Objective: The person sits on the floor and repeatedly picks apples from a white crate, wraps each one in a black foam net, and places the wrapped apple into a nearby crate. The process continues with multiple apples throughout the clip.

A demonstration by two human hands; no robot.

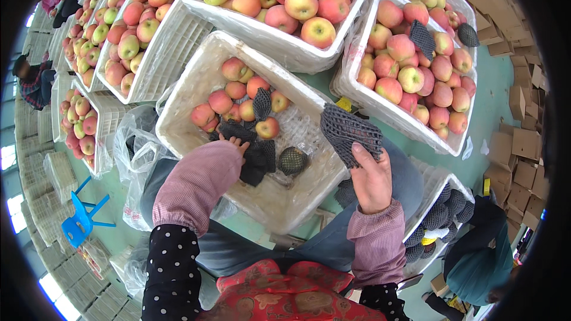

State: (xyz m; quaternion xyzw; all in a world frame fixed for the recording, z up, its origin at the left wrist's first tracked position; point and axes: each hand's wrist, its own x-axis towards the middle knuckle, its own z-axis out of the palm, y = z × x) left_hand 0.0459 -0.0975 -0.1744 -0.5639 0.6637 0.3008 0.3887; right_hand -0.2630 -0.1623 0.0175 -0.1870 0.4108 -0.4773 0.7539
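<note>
My right hand (373, 174) holds an unfolded black foam mesh sleeve (351, 133) between thumb and fingers, over the right rim of a white plastic crate (285, 211). Inside that crate, my left hand (234, 145) reaches down onto a heap of black mesh sleeves (256, 160); its fingertips are partly hidden and whether they grip one is unclear. Beyond it lie red and yellow apples (221, 101), with one black sleeve (262, 104) among them. A netted apple (292, 161) rests on clear plastic film to the right of the heap.
Crates heaped with apples (285, 53) stand beyond. At right, a crate (457, 183) holds netted fruit near a bending person (482, 267). Cardboard boxes (526, 142) line the right; a blue chair (78, 223), plastic bag (138, 142) and seated person (35, 82) are left.
</note>
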